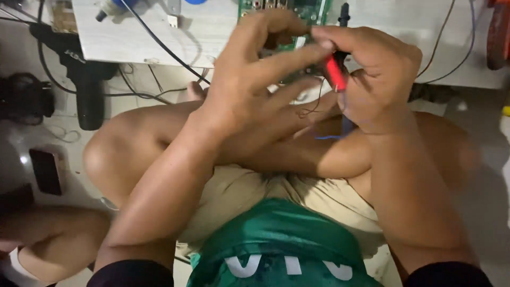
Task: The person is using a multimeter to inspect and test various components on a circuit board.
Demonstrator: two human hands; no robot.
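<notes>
at the far left edge a dark round object [24,98] sits on the pale floor [478,175], and below it a dark phone [45,171] lies flat. in the lower left corner part of another person's bare limb [48,242] shows. a black power tool [85,79] hangs down from the upper left, beside the edge of a whitish board [159,37] that spans the top of the frame. black cables [159,45] run across that board and down onto the floor.

in the middle, the person sits cross-legged, bare knee [106,154] to the left, tan shorts [249,194] and a green shirt [276,239] at the bottom centre. the left hand [255,79] is raised in the upper centre, fingers spread and loosely curled, the forefinger reaching right until its tip touches the red probe [334,72]. behind this hand, at top centre, a green circuit board [297,13] lies on the whitish board, mostly hidden by the fingers.

just right of centre, the right hand [377,79] pinches the red probe between thumb and fingers, its upper end near the circuit board. a black probe [343,13] stands just above the right hand at the top edge. thin wires [313,106] dangle under the hands, one blue. further right more thin cables [446,48] cross the board, and a red object [499,32] sits at the upper right corner.
</notes>
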